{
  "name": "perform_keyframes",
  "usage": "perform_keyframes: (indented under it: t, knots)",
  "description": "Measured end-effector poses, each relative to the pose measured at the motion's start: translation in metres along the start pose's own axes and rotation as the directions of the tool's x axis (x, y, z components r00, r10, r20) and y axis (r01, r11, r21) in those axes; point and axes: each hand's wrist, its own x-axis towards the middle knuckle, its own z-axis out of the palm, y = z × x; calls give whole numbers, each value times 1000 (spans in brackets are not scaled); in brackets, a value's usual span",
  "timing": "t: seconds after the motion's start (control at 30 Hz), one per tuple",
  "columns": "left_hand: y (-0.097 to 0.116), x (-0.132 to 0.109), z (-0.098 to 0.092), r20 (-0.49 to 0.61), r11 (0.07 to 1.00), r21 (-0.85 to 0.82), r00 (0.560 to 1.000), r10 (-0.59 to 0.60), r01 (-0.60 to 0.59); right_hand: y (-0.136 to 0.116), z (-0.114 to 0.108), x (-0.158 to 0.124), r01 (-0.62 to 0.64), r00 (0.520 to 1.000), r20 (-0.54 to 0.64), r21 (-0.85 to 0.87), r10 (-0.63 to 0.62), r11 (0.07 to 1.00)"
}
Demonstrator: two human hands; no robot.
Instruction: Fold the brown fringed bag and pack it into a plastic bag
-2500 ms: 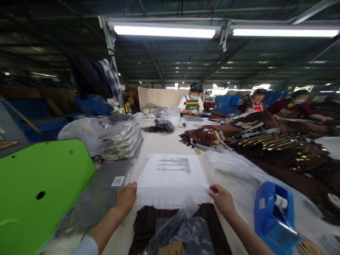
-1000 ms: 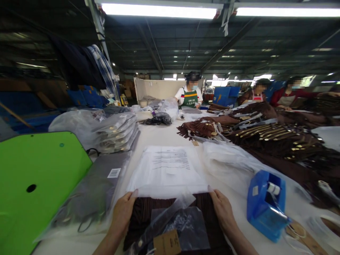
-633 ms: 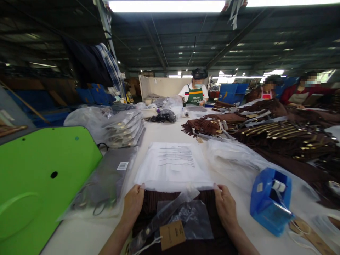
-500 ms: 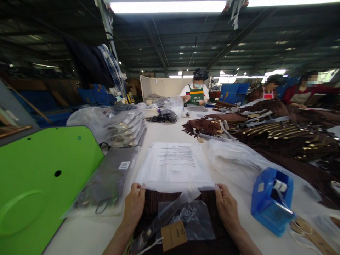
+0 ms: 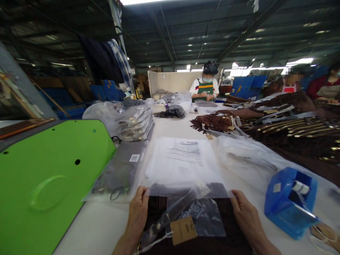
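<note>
In front of me lies a frosted plastic bag [image 5: 183, 166] printed with lines of text. My left hand [image 5: 138, 210] pinches the near left corner of its mouth, and my right hand [image 5: 245, 214] pinches the near right corner. The top of a dark brown fabric item [image 5: 212, 244] with fringe shows through the bag's mouth; the rest lies outside, toward me. On that item rest a small clear plastic packet [image 5: 209, 219], a strap [image 5: 172, 212] in a clear sleeve and a brown card tag [image 5: 183, 230] on a white string.
A blue tape dispenser [image 5: 290, 202] stands to the right, near loose plastic bags [image 5: 239, 156]. Brown fringed bags [image 5: 292, 127] are heaped behind. Grey bagged goods [image 5: 124, 166] and a green panel [image 5: 61, 177] are on the left. A co-worker [image 5: 205, 86] stands across the table.
Both hands have drawn the plastic bag's mouth toward me, so it now covers a dark strip of the brown item. The view has swung slightly left.
</note>
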Motion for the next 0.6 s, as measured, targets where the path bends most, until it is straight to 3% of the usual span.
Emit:
perform_keyframes:
  t: [0.13, 0.27, 0.37, 0.5, 0.6]
  knots:
    - [-12, -13, -5, 43, 1000, 12, 999, 24, -24, 7, -1, -4, 27, 1000, 9, -19, -27, 999]
    - [-36, -22, -5, -1, 978, 64, 980, 198, -197, 15, -1, -10, 53, 999, 14, -30, -52, 998]
    - [-48, -26, -7, -2, 964, 111, 970, 243, -241, 17, -2, -13, 76, 997, 19, -20, -76, 997]
    - [-42, -29, -16, 107, 961, 94, 962, 251, -261, 17, -4, -16, 92, 995, 36, -9, -91, 996]
    - [-35, -32, -24, 119, 960, 67, 958, 263, -272, 20, -5, -17, 96, 994, 57, -31, -94, 995]
